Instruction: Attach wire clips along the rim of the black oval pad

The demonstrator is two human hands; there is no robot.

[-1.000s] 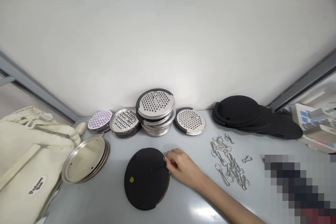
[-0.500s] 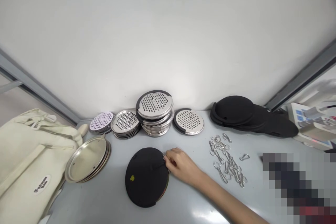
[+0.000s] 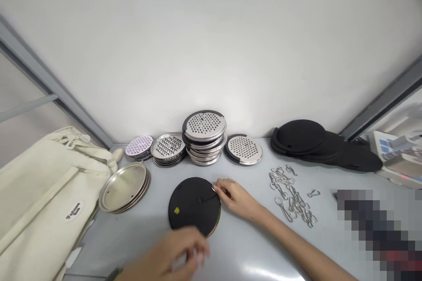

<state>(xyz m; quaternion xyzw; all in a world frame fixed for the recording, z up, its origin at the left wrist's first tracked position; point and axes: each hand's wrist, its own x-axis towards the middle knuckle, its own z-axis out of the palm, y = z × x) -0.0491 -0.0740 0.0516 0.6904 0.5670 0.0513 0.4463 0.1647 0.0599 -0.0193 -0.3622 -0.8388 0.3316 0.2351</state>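
Note:
A flat black round cover (image 3: 193, 202) with a small yellow-green mark lies on the grey table in front of me. At its upper right edge my right hand (image 3: 232, 197) pinches a small metal snap hook (image 3: 214, 188), mostly hidden by the fingers. Thin coloured edges show beneath the cover's lower right rim. My left hand (image 3: 180, 252), blurred by motion, is over the table's front, close to the cover's lower edge. Its fingers are curled, and whether they touch anything is unclear. Loose snap hooks (image 3: 295, 202) lie in a pile right of my right hand.
Along the back wall stand a purple grater plate (image 3: 139, 145), stacked metal grater plates (image 3: 169, 145), a taller stack (image 3: 205, 125) and a single black-rimmed grater (image 3: 245, 149). Black covers (image 3: 301, 136) lie right. Metal discs (image 3: 123, 186) and a cream bag (image 3: 49, 184) are left.
My left hand has come into view from the bottom, toward the black cover. My right hand keeps its pinch at the cover's edge. The whole view has shifted slightly.

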